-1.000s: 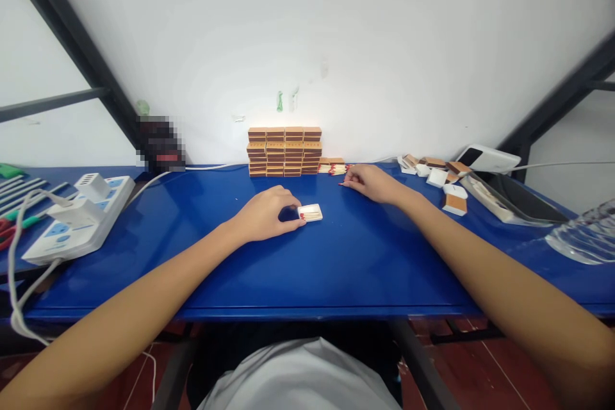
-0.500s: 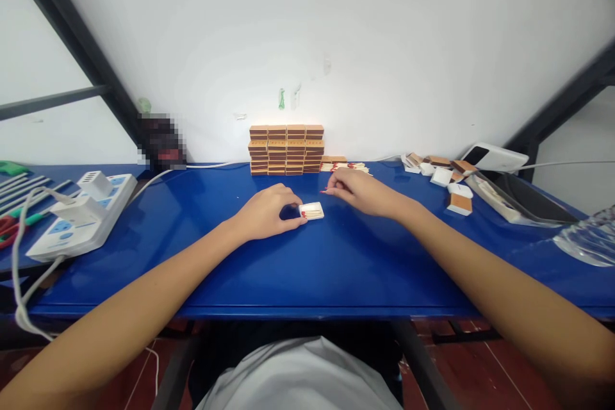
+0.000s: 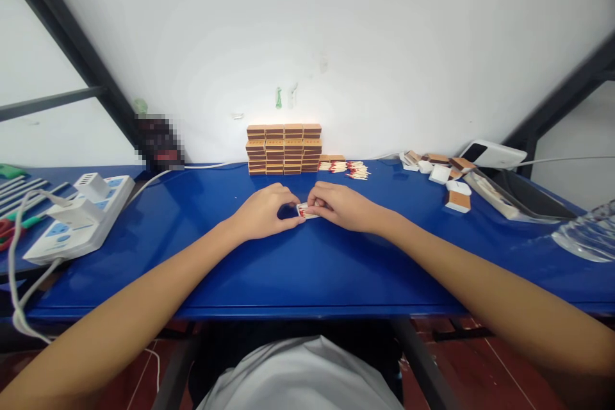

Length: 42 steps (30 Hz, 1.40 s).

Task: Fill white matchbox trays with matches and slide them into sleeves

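Just ahead of me on the blue table lies a small white matchbox tray with red-tipped matches in it. My left hand steadies its left end between thumb and fingers. Over the tray's right part, my right hand is closed in a pinch on matches, the red tips low inside the tray. Its fingers hide much of the tray, so how many matches they hold cannot be seen. Loose matches lie in small piles beyond my right hand. Left of them, by the wall, rises a stack of matchboxes.
Several loose matchbox sleeves and trays are strewn at the right, by a white device and a dark pouch. At the left are a power strip with plugged-in chargers and scissors.
My right hand has moved left and down, carrying its matches from beside the match piles to the tray. My left hand has stayed at the tray's left end.
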Tool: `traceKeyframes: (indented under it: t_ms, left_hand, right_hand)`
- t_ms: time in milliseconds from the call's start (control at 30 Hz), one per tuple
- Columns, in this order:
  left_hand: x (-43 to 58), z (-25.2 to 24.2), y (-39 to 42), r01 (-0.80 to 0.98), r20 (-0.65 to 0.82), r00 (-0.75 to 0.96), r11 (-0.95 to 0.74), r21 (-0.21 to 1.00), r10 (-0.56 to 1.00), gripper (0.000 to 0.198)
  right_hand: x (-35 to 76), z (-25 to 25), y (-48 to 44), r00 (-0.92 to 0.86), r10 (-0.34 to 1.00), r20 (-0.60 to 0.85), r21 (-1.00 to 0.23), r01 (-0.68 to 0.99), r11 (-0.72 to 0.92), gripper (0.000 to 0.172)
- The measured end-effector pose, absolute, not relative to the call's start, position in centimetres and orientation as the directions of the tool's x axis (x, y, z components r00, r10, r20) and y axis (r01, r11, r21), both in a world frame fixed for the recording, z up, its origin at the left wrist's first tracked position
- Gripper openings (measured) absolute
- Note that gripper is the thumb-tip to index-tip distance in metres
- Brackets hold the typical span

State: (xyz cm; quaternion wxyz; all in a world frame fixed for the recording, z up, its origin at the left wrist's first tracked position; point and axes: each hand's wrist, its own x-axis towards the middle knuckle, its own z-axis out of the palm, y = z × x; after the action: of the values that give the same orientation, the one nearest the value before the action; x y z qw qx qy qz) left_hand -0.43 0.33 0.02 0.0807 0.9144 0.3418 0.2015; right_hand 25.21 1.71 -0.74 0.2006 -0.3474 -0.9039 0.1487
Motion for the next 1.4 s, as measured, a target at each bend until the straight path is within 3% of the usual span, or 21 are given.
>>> traceKeyframes:
  t_ms: [167,367,1000,1233,1400]
  left_hand:
    - [-0.4,0.1,0.3,0.598,0.303,0.682,-0.746,0.294,0.665,0.026]
    - [-0.4,0.2,0.2,0.603,0.292,0.679,-0.738,0.302,0.674,0.027]
    - [-0.3,0.1,0.3,0.594,0.303,0.688,-0.751,0.287,0.66,0.023]
    - [-0.4,0.1,0.3,0.593,0.303,0.684,-0.748,0.298,0.663,0.026]
    - [-0.3,0.2,0.2,0.586,0.313,0.685,-0.753,0.299,0.658,0.026]
  right_hand:
    - [26.1,-0.3,2.4,-0.685,0.677,0.27,-0.405,0.557,0.725,0.012]
    - [26.3,-0.3,2.8,-0.671,0.703,0.236,-0.509,0.531,0.678,0.01]
    - [26.2,-0.4,2.7,-0.66,0.674,0.33,-0.512,0.475,0.716,0.01]
    - [26.4,-0.2,2.9,-0.652,0.698,0.298,-0.565,0.469,0.679,0.009]
    - [27.0,0.2,3.3,-0.611,0.733,0.299,-0.629,0.451,0.633,0.021]
